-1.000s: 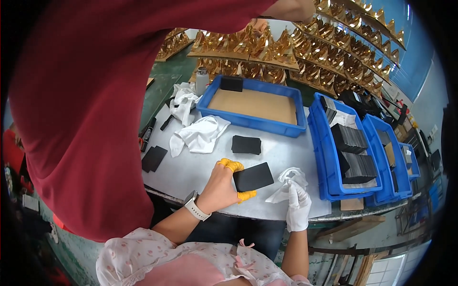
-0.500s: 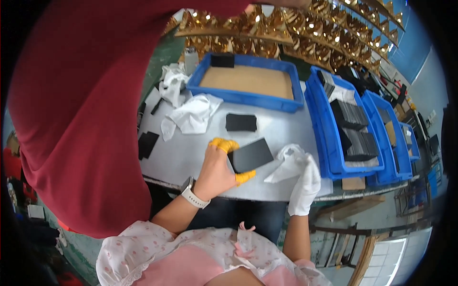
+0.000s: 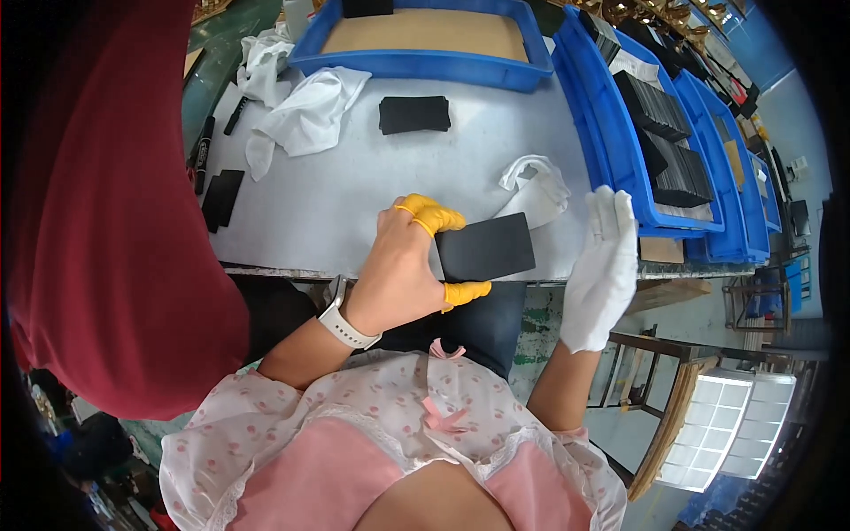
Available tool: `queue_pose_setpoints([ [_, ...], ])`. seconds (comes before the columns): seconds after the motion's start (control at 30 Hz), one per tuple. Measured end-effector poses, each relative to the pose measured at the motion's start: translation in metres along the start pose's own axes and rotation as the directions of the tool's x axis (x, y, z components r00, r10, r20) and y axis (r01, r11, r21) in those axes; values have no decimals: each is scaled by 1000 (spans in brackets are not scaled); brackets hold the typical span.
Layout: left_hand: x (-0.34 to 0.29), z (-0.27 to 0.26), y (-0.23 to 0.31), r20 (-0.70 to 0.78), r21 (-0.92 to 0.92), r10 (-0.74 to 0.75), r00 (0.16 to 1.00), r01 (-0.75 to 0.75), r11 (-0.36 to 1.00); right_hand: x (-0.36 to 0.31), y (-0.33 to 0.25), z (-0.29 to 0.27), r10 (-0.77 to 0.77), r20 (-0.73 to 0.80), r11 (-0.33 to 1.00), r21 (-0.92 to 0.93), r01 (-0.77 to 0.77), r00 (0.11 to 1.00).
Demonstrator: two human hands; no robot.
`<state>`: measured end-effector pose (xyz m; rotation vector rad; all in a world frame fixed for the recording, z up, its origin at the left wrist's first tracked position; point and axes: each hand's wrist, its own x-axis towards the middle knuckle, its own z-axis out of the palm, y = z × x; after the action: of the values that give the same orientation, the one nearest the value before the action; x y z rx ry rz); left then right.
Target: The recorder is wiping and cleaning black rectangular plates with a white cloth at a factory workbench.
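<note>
Yellow finger cots cover the fingertips of my left hand (image 3: pixel 409 261), which grips a thin black rectangular plate (image 3: pixel 487 248) by its edges, just over the table's front edge. My right hand (image 3: pixel 604 270) wears a white glove and is raised to the right of the plate, fingers stretched out, holding nothing. A crumpled white cloth (image 3: pixel 538 190) lies on the table between the plate and that glove. Farther back, a small stack of black plates (image 3: pixel 414 115) rests on the white tabletop (image 3: pixel 354 208).
A blue tray (image 3: pixel 416 66) with a tan base stands at the back. To the right, a blue bin (image 3: pixel 611 115) holds rows of black plates. White cloths (image 3: pixel 310 111), a black marker (image 3: pixel 204 155) and black plates (image 3: pixel 223 199) lie left. Close at left is a person in maroon (image 3: pixel 115 221).
My right hand has let go of the white cloth, which now lies on the table, and its fingers have straightened. The plate is held more level. My view has tilted downward.
</note>
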<state>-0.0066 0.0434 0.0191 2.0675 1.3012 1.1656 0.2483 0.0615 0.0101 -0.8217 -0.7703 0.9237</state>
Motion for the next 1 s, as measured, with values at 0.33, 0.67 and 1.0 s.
queue_pose_setpoints([
  [0.33, -23, 3, 2, 200, -112, 30, 979, -8, 994, -5, -12, 7, 23, -193, 818, -560, -130, 981],
  [0.67, -27, -6, -2, 58, -59, 64, 996, -61, 996, -45, -21, 23, -35, -150, 709, -700, -81, 988],
  [1.0, -36, -5, 5, 35, -86, 11, 999, -8, 996, -77, -8, 41, 73, -127, 828, -546, -131, 989],
])
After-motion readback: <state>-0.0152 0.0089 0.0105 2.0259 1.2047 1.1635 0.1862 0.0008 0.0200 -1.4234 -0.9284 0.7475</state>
